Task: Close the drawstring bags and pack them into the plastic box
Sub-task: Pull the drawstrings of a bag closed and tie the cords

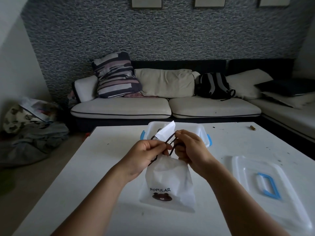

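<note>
A white drawstring bag point(167, 181) printed "POPULAR" with a brown bear lies on the white table point(85, 176), its mouth gathered between my hands. My left hand point(144, 155) pinches the dark drawstring point(170, 139) at the bag's top left. My right hand point(189, 147) grips the cord and the gathered neck on the right. Behind my hands stands the clear plastic box point(199, 132) with blue latches. Another white bag point(166, 132) with a dark cord sticks up out of it.
The box's clear lid point(265, 181) with a blue handle lies flat on the table at the right. A small brown object point(252, 128) rests near the far right edge. A sofa with cushions and a backpack stands beyond the table.
</note>
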Action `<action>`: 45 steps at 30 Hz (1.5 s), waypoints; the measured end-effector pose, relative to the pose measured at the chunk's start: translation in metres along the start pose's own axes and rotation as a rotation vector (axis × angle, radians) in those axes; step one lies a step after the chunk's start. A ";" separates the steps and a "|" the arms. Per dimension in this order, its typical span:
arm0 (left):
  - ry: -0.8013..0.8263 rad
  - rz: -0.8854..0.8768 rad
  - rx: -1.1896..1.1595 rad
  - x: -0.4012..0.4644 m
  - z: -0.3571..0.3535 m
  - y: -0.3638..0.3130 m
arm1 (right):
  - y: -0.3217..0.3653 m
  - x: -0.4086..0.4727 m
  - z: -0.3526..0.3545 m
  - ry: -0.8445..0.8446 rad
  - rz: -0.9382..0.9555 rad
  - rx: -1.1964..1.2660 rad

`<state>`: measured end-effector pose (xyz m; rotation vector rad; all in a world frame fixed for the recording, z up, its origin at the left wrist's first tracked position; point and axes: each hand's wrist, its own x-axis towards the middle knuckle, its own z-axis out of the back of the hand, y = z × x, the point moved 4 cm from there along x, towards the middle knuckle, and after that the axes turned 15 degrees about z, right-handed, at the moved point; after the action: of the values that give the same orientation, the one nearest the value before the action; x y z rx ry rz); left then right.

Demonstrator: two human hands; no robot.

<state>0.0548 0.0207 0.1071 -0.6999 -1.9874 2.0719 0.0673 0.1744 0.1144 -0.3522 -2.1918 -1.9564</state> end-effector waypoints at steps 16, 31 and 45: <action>0.032 0.074 -0.006 -0.003 0.002 0.005 | 0.007 0.000 0.007 0.060 0.104 -0.205; 0.007 0.046 -0.119 0.002 -0.004 0.003 | 0.002 0.002 0.012 -0.056 -0.011 0.012; -0.081 0.036 -0.105 -0.001 0.002 0.003 | -0.001 0.003 0.009 -0.055 -0.070 -0.011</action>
<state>0.0553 0.0183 0.1046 -0.6865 -2.1565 2.0594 0.0644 0.1833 0.1133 -0.3389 -2.2572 -2.0195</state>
